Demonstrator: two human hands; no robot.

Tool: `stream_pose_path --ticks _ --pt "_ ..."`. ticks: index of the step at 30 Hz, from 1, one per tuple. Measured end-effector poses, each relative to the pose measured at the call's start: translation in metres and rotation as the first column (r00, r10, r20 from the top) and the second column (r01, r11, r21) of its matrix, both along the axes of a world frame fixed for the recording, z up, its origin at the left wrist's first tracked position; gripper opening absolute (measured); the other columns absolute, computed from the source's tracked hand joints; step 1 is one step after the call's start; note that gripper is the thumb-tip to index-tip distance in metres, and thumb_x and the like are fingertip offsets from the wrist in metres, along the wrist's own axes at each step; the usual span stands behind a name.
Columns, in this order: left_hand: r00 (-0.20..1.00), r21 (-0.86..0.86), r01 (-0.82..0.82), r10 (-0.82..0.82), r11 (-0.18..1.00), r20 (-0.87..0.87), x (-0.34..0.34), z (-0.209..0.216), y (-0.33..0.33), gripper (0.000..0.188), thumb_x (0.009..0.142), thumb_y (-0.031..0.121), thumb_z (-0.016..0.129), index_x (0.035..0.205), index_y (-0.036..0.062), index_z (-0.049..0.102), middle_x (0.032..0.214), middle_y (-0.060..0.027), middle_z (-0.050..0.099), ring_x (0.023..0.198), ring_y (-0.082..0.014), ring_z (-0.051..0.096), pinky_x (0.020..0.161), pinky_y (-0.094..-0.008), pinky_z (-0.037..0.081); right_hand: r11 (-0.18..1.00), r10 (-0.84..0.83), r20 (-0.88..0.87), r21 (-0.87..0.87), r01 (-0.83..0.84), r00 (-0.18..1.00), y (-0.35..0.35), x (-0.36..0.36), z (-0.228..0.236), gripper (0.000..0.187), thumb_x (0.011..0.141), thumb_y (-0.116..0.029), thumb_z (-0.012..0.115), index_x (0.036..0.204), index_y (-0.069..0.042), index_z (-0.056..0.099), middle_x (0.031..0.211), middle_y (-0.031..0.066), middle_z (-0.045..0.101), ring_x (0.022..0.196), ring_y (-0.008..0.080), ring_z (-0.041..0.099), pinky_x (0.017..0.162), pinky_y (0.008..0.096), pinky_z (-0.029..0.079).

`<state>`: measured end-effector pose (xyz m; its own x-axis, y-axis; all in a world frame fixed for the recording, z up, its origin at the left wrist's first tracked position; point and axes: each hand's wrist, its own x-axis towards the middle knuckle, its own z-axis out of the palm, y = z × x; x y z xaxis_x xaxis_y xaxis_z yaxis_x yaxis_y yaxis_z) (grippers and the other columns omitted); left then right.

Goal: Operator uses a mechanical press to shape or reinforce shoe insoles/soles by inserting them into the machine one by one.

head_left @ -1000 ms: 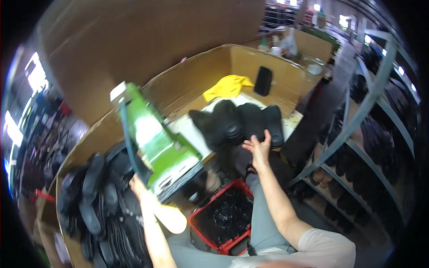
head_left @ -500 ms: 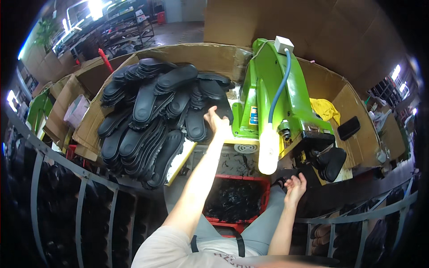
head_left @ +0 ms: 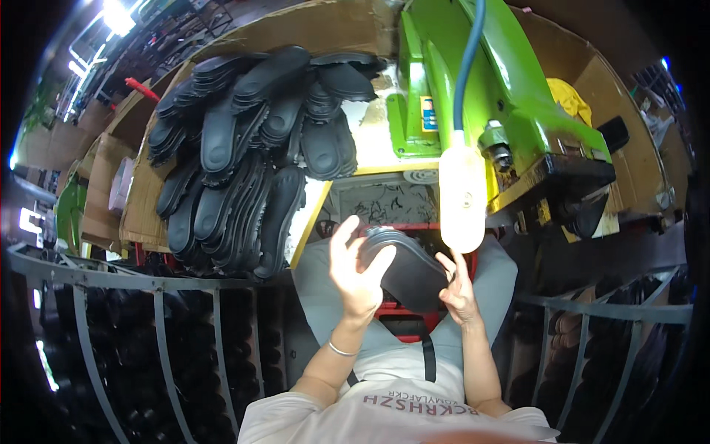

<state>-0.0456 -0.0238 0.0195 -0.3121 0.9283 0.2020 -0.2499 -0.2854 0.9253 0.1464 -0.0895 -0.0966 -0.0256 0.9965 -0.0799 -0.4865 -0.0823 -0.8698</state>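
Note:
A small stack of black shoe soles (head_left: 410,270) is tilted between my hands above my lap. Its ridged far-left end sits beside my left hand (head_left: 359,274), whose fingers and thumb are spread, the thumb overlapping the soles. At the stack's right edge, the thumb and fingers of my right hand (head_left: 460,292) close around the rim. Many more black soles (head_left: 218,148) lie in overlapping stacks on the table to the left; one short stack (head_left: 325,144) is nearest the machine. How many layers I hold is hard to tell.
A green machine (head_left: 481,96) with a black head rises at the right. Its bright white lamp (head_left: 464,196) hangs close above my right hand. A red bin (head_left: 403,322) is between my legs, partly hidden. Cardboard walls (head_left: 333,26) and grey metal rails (head_left: 126,280) surround the place.
My left hand has drawn back from the sole piles to over my lap. A stack of soles is now between both hands, and the right hand has moved in to its edge. The view has tilted downward.

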Motion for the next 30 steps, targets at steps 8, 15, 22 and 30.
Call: stream_pose_path --ticks 8,15,22,30 --pt "0.678 -0.474 0.651 -0.735 0.593 0.010 0.066 -0.025 -0.023 0.030 0.087 0.009 0.068 0.114 -0.0046 0.064 0.101 -0.0083 0.068 0.088 -0.0128 0.061 0.080 -0.0273 0.049 0.972 -0.010 -0.033 -0.233 0.002 0.999 -0.075 0.001 -0.004 0.043 0.072 0.004 0.077 0.113 0.001 0.063 0.106 0.0059 0.068 0.097 0.0158 0.063 0.089 0.0306 0.049" --pt "0.755 -0.059 0.401 -0.366 0.914 -0.544 0.090 -0.009 0.023 0.016 0.084 0.015 0.071 0.083 -0.0010 0.067 0.067 -0.0022 0.062 0.057 -0.0066 0.048 0.052 -0.0262 0.038 0.968 -0.046 -0.306 -0.247 -0.032 0.951 -0.075 -0.016 0.011 0.058 0.072 0.011 0.070 0.126 -0.001 0.052 0.116 0.0082 0.060 0.105 0.0186 0.059 0.091 0.0314 0.048" --pt "0.714 -0.072 0.319 -0.290 0.945 -0.637 0.070 -0.019 0.006 0.010 0.081 0.007 0.074 0.085 -0.0001 0.068 0.064 0.0030 0.056 0.053 -0.0031 0.039 0.048 -0.0220 0.031 0.892 -0.347 -0.237 -0.381 0.241 0.908 -0.099 0.028 0.035 0.053 0.065 0.003 0.062 0.118 0.007 0.057 0.111 0.0152 0.064 0.103 0.0264 0.063 0.095 0.0380 0.049" --pt "0.683 0.025 0.324 -0.215 0.946 -0.698 0.070 -0.014 0.015 0.014 0.075 0.003 0.077 0.088 0.0016 0.069 0.067 -0.0020 0.056 0.057 -0.0071 0.044 0.050 -0.0239 0.034 0.775 -0.631 -0.105 -0.134 0.618 0.769 -0.034 0.110 0.079 0.045 0.075 -0.001 0.055 0.120 0.000 0.051 0.111 0.0125 0.060 0.103 0.0242 0.060 0.092 0.0356 0.049"
